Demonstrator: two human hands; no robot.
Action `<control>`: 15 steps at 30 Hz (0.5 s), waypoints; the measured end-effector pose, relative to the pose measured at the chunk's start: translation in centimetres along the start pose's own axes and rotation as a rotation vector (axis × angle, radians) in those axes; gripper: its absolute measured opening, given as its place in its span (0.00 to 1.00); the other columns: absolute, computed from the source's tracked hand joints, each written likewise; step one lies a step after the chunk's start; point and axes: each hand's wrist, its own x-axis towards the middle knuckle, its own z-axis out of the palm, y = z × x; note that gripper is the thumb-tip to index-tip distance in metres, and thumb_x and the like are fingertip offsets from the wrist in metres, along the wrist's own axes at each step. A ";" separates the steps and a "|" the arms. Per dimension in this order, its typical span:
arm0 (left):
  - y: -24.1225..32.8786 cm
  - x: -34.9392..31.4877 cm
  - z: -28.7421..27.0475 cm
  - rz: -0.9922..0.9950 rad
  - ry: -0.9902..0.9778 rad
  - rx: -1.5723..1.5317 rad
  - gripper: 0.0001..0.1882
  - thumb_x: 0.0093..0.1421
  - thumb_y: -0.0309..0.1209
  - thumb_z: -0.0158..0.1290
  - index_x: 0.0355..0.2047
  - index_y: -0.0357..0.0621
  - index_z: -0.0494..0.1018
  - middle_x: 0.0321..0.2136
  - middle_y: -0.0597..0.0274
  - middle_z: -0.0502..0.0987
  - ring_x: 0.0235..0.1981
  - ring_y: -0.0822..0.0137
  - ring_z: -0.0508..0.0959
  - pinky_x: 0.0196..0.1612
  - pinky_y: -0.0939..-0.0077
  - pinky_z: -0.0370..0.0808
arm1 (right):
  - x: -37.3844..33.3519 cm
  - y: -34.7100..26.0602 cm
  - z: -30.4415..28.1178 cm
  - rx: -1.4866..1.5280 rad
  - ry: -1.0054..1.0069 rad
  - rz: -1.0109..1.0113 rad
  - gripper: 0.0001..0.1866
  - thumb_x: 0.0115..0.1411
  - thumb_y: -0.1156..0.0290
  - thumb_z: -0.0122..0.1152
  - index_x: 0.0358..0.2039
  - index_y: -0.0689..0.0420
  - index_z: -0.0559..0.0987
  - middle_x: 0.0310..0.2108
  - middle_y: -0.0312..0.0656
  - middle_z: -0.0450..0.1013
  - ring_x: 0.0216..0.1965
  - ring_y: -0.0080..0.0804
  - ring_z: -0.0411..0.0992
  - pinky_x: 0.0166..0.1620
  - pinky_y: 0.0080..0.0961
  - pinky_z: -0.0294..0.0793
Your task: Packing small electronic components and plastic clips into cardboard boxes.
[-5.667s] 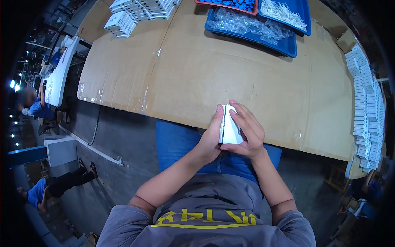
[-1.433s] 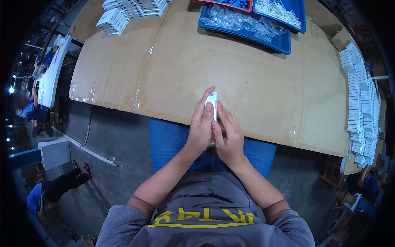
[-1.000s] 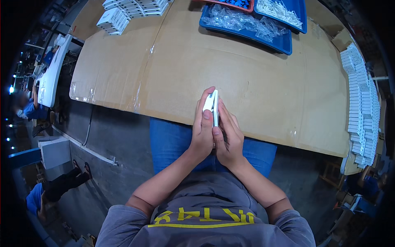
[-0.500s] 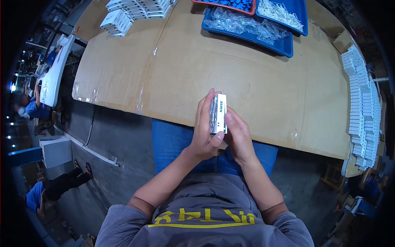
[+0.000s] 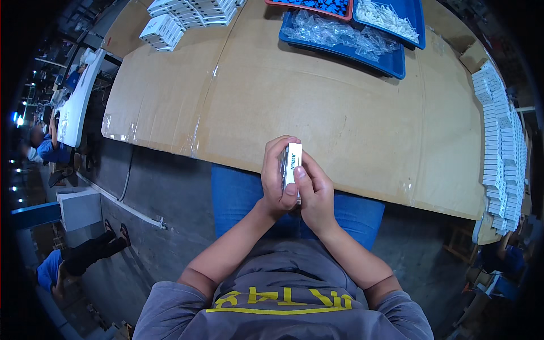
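Note:
A small, narrow white box (image 5: 293, 160) with dark print on its side stands on edge between my two palms, above the near edge of the table. My left hand (image 5: 274, 177) wraps its left side, with the thumb against the box's lower end. From the right, my right hand (image 5: 317, 195) presses in, its thumb lying on the printed side. The fingers and palms hide most of the box's broad faces; a strip of greyish, patterned surface shows on its left.
Cardboard covers the table (image 5: 272, 107). At the back sit a blue tray (image 5: 340, 59) of clear plastic pieces, a red tray (image 5: 309, 7) of blue and black bits and a blue tray (image 5: 420, 34) of white pieces. White boxes are stacked far left (image 5: 161, 33) and right (image 5: 496, 153).
Both hands have drawn the box slightly toward me and to the left. My right hand has closed in, its thumb now over the printed side.

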 end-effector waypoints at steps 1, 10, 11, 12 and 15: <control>0.0 -0.1 0.0 -0.019 0.023 -0.014 0.44 0.66 0.61 0.43 0.60 0.26 0.64 0.54 0.36 0.69 0.53 0.47 0.75 0.55 0.56 0.74 | -0.1 0.2 -0.1 0.001 0.001 0.000 0.28 0.75 0.70 0.52 0.70 0.71 0.62 0.61 0.54 0.72 0.62 0.32 0.71 0.63 0.28 0.71; 0.4 -0.6 0.0 -0.106 0.032 -0.131 0.43 0.66 0.59 0.40 0.60 0.25 0.63 0.55 0.37 0.68 0.54 0.50 0.74 0.57 0.57 0.72 | -0.3 0.3 -0.7 -0.238 -0.007 -0.123 0.25 0.77 0.66 0.48 0.69 0.66 0.69 0.55 0.49 0.76 0.54 0.30 0.73 0.58 0.26 0.71; 0.5 -0.6 0.0 -0.105 0.032 -0.130 0.43 0.66 0.59 0.40 0.60 0.25 0.63 0.55 0.37 0.68 0.54 0.50 0.74 0.57 0.57 0.72 | -0.2 0.4 -1.0 -0.253 -0.021 -0.065 0.25 0.77 0.65 0.48 0.69 0.64 0.69 0.51 0.48 0.76 0.52 0.30 0.73 0.56 0.25 0.72; 0.8 -0.4 0.1 -0.144 0.010 -0.084 0.46 0.66 0.62 0.41 0.62 0.24 0.62 0.56 0.37 0.67 0.55 0.49 0.73 0.59 0.58 0.71 | 0.0 0.5 -1.3 -0.267 -0.035 -0.005 0.25 0.77 0.64 0.48 0.69 0.62 0.70 0.48 0.46 0.76 0.49 0.29 0.73 0.55 0.25 0.72; 0.4 0.1 -0.2 -0.138 -0.078 0.002 0.57 0.65 0.72 0.42 0.69 0.24 0.55 0.58 0.38 0.64 0.58 0.49 0.70 0.62 0.59 0.67 | 0.7 -0.3 -2.2 -0.203 -0.022 0.036 0.25 0.77 0.61 0.50 0.69 0.60 0.71 0.43 0.42 0.74 0.46 0.28 0.72 0.51 0.26 0.73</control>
